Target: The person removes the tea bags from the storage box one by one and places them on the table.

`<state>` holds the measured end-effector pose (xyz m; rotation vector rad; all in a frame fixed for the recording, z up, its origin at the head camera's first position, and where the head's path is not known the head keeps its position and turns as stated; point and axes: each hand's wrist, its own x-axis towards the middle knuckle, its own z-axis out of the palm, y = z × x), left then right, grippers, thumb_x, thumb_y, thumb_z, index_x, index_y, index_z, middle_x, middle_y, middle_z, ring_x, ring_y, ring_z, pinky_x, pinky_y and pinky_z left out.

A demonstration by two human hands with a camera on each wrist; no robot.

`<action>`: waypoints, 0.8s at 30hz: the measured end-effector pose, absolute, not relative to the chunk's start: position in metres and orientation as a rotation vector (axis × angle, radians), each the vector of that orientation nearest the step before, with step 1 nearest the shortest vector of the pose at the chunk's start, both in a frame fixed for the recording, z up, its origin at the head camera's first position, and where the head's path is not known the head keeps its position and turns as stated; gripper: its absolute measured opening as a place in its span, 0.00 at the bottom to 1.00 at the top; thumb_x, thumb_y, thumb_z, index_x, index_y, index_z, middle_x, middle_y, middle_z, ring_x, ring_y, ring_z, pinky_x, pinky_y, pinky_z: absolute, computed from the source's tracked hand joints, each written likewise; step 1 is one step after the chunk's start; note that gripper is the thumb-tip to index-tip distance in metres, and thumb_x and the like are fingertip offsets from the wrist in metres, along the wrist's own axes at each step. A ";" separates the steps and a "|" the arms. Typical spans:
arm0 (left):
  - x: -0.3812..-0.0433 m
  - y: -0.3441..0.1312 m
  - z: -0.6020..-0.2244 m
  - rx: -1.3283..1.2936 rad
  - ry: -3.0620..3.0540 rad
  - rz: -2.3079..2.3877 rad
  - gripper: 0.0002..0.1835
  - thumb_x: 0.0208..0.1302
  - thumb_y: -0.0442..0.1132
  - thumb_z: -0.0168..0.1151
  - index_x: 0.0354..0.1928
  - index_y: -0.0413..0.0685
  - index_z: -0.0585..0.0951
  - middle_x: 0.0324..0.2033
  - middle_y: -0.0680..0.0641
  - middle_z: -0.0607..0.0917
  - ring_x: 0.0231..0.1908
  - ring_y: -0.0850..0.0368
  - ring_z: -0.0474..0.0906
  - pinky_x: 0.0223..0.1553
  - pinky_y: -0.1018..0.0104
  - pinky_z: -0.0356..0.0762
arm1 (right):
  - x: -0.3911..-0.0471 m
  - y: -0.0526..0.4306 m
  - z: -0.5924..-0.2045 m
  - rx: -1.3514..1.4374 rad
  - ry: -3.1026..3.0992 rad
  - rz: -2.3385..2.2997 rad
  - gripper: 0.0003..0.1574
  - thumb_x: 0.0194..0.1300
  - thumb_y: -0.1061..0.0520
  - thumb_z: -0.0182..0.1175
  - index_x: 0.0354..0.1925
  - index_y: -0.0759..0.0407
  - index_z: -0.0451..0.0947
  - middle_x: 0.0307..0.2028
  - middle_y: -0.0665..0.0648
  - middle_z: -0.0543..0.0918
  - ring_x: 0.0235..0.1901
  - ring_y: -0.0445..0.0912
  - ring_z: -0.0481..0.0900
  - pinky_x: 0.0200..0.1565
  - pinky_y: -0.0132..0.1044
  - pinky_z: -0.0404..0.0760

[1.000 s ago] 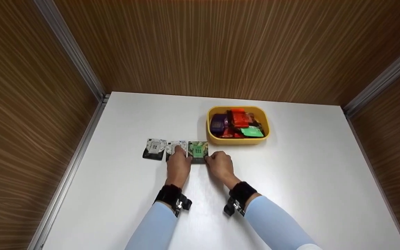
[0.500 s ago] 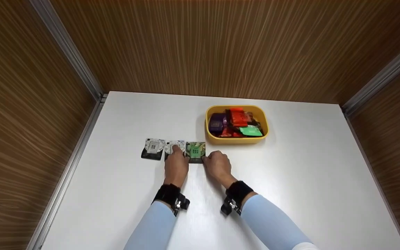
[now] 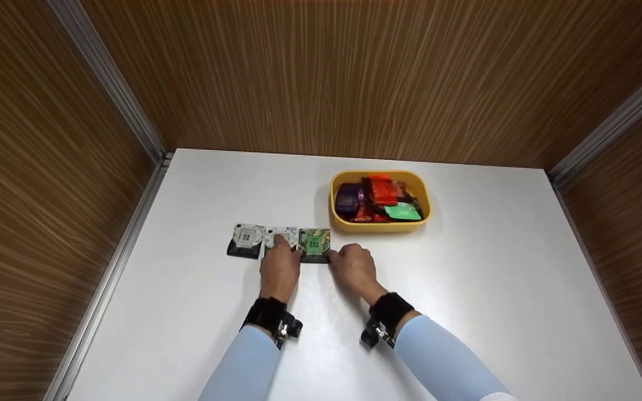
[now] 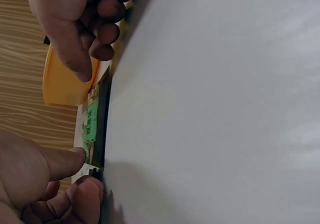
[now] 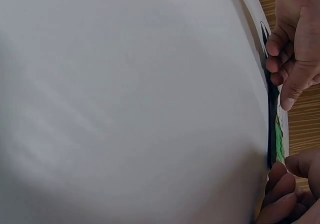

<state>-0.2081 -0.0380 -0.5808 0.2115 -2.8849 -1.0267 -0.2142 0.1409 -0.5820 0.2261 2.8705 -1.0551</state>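
Note:
Three small square sachets lie in a row on the white table: a white-and-black sachet (image 3: 246, 239) at left, a second white-and-black sachet (image 3: 288, 233) in the middle, and a green sachet (image 3: 314, 244) at right. The left hand (image 3: 280, 270) lies over the middle sachet, index finger extended on it, thumb at the green sachet's left edge. It covers much of the middle sachet. At the green sachet's lower right corner, the right hand (image 3: 353, 267) pinches the edge between thumb and curled index finger. Both wrist views show the green sachet edge-on between the hands.
Behind the right hand stands a yellow tub (image 3: 379, 227) of mixed packets, including a purple one (image 3: 347, 199), a red one (image 3: 382, 190) and a light green one (image 3: 403, 211). Wood-grain panels (image 3: 321, 78) enclose the table (image 3: 494, 267) at back and sides.
The left hand has drawn slightly left and toward the wearer. The right hand stays at the green sachet's corner. Sachets keep their row; the view shifts a little.

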 end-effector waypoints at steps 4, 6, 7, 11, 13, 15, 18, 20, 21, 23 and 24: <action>-0.210 -0.036 -0.569 0.168 -2.844 -1.010 0.12 0.71 0.38 0.69 0.46 0.37 0.78 0.30 0.37 0.88 0.30 0.39 0.87 0.30 0.45 0.83 | -0.219 0.157 -0.568 0.172 2.862 -1.158 0.21 0.72 0.47 0.65 0.25 0.57 0.87 0.19 0.52 0.85 0.20 0.47 0.82 0.32 0.41 0.78; -0.212 -0.032 -0.562 0.115 -2.823 -1.018 0.08 0.71 0.36 0.68 0.41 0.40 0.79 0.28 0.40 0.87 0.28 0.42 0.86 0.28 0.48 0.81 | -0.223 0.167 -0.560 0.141 2.859 -1.218 0.18 0.73 0.50 0.65 0.29 0.58 0.89 0.19 0.51 0.85 0.20 0.45 0.82 0.32 0.39 0.78; -0.214 -0.028 -0.558 0.079 -2.814 -1.025 0.07 0.71 0.35 0.67 0.38 0.41 0.79 0.27 0.42 0.86 0.27 0.43 0.86 0.27 0.49 0.80 | -0.225 0.173 -0.556 0.132 2.859 -1.236 0.17 0.73 0.51 0.64 0.31 0.59 0.89 0.19 0.51 0.85 0.21 0.44 0.83 0.32 0.38 0.78; -0.221 -0.006 -0.543 -0.046 -2.771 -1.052 0.07 0.70 0.35 0.65 0.33 0.46 0.78 0.25 0.46 0.84 0.27 0.47 0.84 0.29 0.52 0.79 | -0.232 0.197 -0.540 0.114 2.889 -1.277 0.12 0.72 0.54 0.62 0.38 0.58 0.89 0.29 0.52 0.88 0.30 0.44 0.83 0.35 0.36 0.77; -0.225 0.005 -0.535 -0.113 -2.742 -1.053 0.06 0.69 0.35 0.65 0.32 0.47 0.79 0.26 0.46 0.85 0.30 0.46 0.85 0.32 0.51 0.80 | -0.236 0.209 -0.532 0.123 2.920 -1.268 0.12 0.72 0.53 0.61 0.41 0.57 0.89 0.33 0.54 0.90 0.32 0.47 0.83 0.37 0.38 0.77; -0.229 0.016 -0.529 -0.168 -2.717 -1.050 0.04 0.68 0.36 0.66 0.34 0.47 0.81 0.29 0.46 0.86 0.33 0.46 0.86 0.35 0.51 0.82 | -0.242 0.220 -0.525 0.138 2.954 -1.253 0.14 0.73 0.52 0.61 0.44 0.58 0.89 0.37 0.57 0.90 0.34 0.49 0.83 0.38 0.40 0.78; -0.234 0.032 -0.522 -0.253 -2.709 -1.047 0.03 0.69 0.37 0.67 0.39 0.46 0.84 0.35 0.44 0.87 0.39 0.44 0.86 0.42 0.51 0.83 | -0.252 0.238 -0.518 0.156 3.028 -1.191 0.16 0.75 0.52 0.59 0.47 0.59 0.88 0.39 0.59 0.90 0.34 0.52 0.83 0.40 0.44 0.79; -0.238 0.041 -0.518 -0.300 -2.731 -1.040 0.06 0.69 0.39 0.68 0.44 0.46 0.85 0.40 0.44 0.88 0.44 0.44 0.84 0.47 0.52 0.82 | -0.260 0.249 -0.514 0.179 3.069 -1.134 0.17 0.76 0.52 0.59 0.48 0.61 0.88 0.40 0.61 0.90 0.36 0.54 0.84 0.42 0.48 0.80; -0.241 0.046 -0.517 -0.329 -2.744 -1.035 0.07 0.70 0.39 0.68 0.45 0.46 0.85 0.41 0.44 0.88 0.46 0.44 0.84 0.48 0.53 0.81 | -0.263 0.254 -0.513 0.197 3.082 -1.109 0.17 0.76 0.52 0.58 0.48 0.62 0.87 0.40 0.62 0.90 0.37 0.56 0.84 0.43 0.50 0.80; -0.245 0.055 -0.516 -0.395 -2.772 -1.005 0.09 0.71 0.40 0.68 0.49 0.47 0.85 0.44 0.45 0.88 0.49 0.45 0.83 0.53 0.55 0.80 | -0.270 0.261 -0.511 0.239 3.095 -1.045 0.18 0.76 0.51 0.58 0.50 0.62 0.86 0.42 0.63 0.89 0.39 0.58 0.84 0.45 0.53 0.81; -0.247 0.059 -0.516 -0.425 -2.786 -0.979 0.10 0.71 0.40 0.68 0.50 0.48 0.86 0.45 0.45 0.88 0.50 0.46 0.82 0.54 0.56 0.79 | -0.273 0.264 -0.511 0.263 3.097 -1.006 0.18 0.76 0.50 0.58 0.50 0.62 0.86 0.43 0.63 0.89 0.41 0.59 0.84 0.46 0.55 0.81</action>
